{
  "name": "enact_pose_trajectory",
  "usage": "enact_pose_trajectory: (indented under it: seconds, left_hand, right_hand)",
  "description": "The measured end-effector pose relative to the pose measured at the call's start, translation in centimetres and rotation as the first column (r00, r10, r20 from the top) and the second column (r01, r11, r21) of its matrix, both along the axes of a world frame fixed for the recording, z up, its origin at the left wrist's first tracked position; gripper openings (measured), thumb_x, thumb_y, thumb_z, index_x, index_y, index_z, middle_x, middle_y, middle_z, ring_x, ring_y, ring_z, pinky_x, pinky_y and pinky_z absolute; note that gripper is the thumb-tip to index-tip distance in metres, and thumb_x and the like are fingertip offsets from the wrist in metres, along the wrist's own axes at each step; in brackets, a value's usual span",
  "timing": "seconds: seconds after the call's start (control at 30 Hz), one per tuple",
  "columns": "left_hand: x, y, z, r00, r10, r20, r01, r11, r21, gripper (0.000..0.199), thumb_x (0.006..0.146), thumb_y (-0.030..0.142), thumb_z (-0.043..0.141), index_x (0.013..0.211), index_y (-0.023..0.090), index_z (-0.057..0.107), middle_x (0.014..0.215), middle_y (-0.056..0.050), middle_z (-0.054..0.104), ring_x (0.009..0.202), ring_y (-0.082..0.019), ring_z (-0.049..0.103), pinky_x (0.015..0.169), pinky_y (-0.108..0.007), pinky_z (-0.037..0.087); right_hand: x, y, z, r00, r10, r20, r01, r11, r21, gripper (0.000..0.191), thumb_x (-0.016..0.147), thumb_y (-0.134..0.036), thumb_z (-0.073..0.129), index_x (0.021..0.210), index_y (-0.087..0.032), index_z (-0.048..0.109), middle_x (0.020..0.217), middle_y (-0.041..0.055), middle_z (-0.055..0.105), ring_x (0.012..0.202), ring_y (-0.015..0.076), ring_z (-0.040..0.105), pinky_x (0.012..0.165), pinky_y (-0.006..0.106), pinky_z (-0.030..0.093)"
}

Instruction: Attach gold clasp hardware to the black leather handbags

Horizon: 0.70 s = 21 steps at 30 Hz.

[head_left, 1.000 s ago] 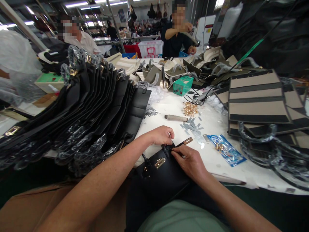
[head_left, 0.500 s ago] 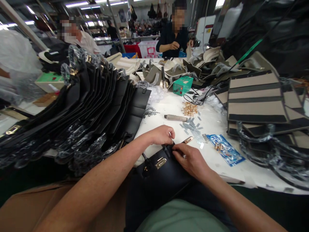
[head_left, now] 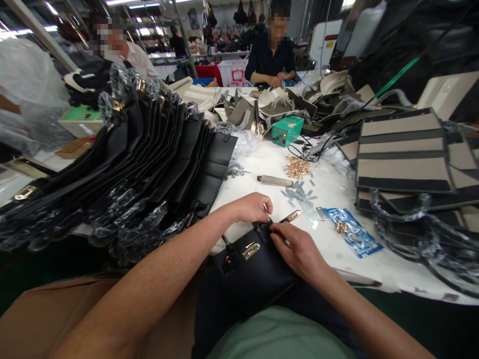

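A black handbag (head_left: 258,274) rests tilted on my lap against the table edge, its gold turn-lock plate (head_left: 250,251) facing up. At the bag's top edge, my left hand (head_left: 255,207) has its fingers curled in a pinch; whatever lies between the fingertips is hidden. My right hand (head_left: 301,248) is closed on the same edge, thumb and fingers pressing the black material. Just beyond it, a strap end with a gold plate (head_left: 293,216) sticks out over the table.
Black bags (head_left: 157,164) stand stacked at left, beige-lined panels (head_left: 402,149) at right. On the white table lie gold fittings (head_left: 297,167), grey metal plates (head_left: 301,193), a wrapped rod (head_left: 275,180), a blue packet (head_left: 352,232) and a green box (head_left: 287,130). A co-worker (head_left: 271,55) sits opposite.
My hands stay at the bag's top edge with hardly any movement. The view has shifted slightly. Across the table, the co-worker's hands have come down and together.
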<state>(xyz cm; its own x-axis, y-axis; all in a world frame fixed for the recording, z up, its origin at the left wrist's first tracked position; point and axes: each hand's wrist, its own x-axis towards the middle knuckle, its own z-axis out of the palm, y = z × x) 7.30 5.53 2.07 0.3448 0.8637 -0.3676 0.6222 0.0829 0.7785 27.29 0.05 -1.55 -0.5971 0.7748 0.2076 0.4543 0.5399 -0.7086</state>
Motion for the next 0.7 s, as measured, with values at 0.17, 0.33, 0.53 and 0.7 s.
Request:
enact_pose_trajectory:
  seconds: [0.17, 0.33, 0.53, 0.7]
  left_hand:
    - [0.1, -0.2, -0.1, 1.0, 0.001, 0.002, -0.001, 1.0, 0.01, 0.018, 0.059, 0.016, 0.066, 0.075, 0.02, 0.058, 0.055, 0.008, 0.053, 0.053, -0.011, 0.05, 0.048, -0.021, 0.036]
    - [0.2, -0.2, 0.1, 1.0, -0.014, 0.006, 0.014, 1.0, 0.006, 0.017, 0.061, 0.017, 0.066, 0.076, 0.019, 0.058, 0.057, 0.007, 0.055, 0.054, -0.011, 0.052, 0.05, -0.021, 0.037]
    - [0.2, -0.1, 0.4, 0.999, -0.049, -0.005, 0.049, 0.999, 0.007, 0.017, 0.061, 0.018, 0.066, 0.077, 0.019, 0.06, 0.059, 0.006, 0.058, 0.056, -0.012, 0.054, 0.052, -0.022, 0.038]
    - [0.3, -0.3, 0.8, 0.998, -0.059, -0.028, 0.06, 0.998, 0.018, 0.016, 0.061, 0.017, 0.067, 0.076, 0.019, 0.06, 0.059, 0.006, 0.057, 0.057, -0.012, 0.054, 0.054, -0.022, 0.038]
  right_hand:
    - [0.2, 0.1, 0.0, 1.0, 0.016, 0.002, -0.016, 1.0, 0.003, 0.016, 0.095, -0.02, 0.05, 0.104, -0.022, 0.063, 0.091, 0.0039, 0.066, 0.082, 0.0192, 0.061, 0.077, 0.031, 0.047]
    - [0.4, -0.4, -1.0, 0.997, -0.041, -0.067, 0.042, 0.999, 0.02, 0.017, 0.094, -0.023, 0.052, 0.106, -0.023, 0.064, 0.096, 0.0041, 0.069, 0.086, 0.0197, 0.064, 0.081, 0.032, 0.049]
    - [0.2, -1.1, -1.8, 0.978, -0.157, -0.136, 0.167, 0.983, 0.07, 0.014, 0.091, -0.028, 0.061, 0.102, -0.022, 0.067, 0.092, 0.003, 0.072, 0.083, 0.0199, 0.067, 0.077, 0.031, 0.052]
    - [-0.1, -1.2, -1.5, 0.985, -0.125, -0.121, 0.141, 0.98, 0.138, 0.013, 0.093, -0.028, 0.06, 0.098, -0.021, 0.069, 0.091, 0.0044, 0.072, 0.082, 0.0205, 0.067, 0.077, 0.032, 0.051]
